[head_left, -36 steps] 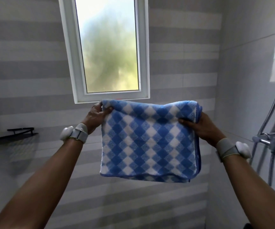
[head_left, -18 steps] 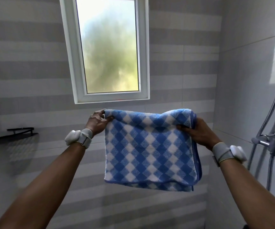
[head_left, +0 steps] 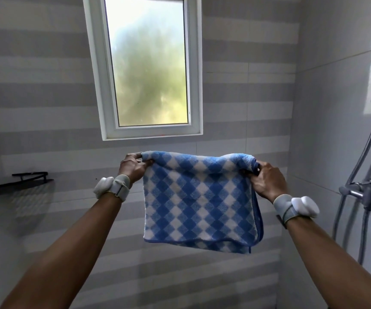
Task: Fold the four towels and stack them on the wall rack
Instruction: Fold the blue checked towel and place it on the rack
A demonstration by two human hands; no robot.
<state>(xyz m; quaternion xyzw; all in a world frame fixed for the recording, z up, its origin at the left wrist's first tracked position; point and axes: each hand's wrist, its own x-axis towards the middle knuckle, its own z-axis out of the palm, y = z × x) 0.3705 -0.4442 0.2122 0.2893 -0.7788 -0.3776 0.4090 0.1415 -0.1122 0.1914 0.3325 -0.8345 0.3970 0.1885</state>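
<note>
ahead of you is a striped tiled wall [head_left: 247, 108] with a frosted window [head_left: 151, 63] above your hands. a black wall rack [head_left: 12, 184] sits off to your left, well apart from the towel, and a shower tap [head_left: 367, 192] with its hoses stands near your right arm on the side wall. your left hand [head_left: 133, 168] pinches the top left corner of the blue and white checked towel [head_left: 198, 201], and your right hand [head_left: 267, 181] is curled round the top right corner, where the cloth bunches. the towel hangs doubled in the air between them, below the window sill. its top edge sags a little and its lower edge hangs free, with the back layer showing lower at the right. bare tile runs from your left hand to the rack, and there is open air under the towel
</note>
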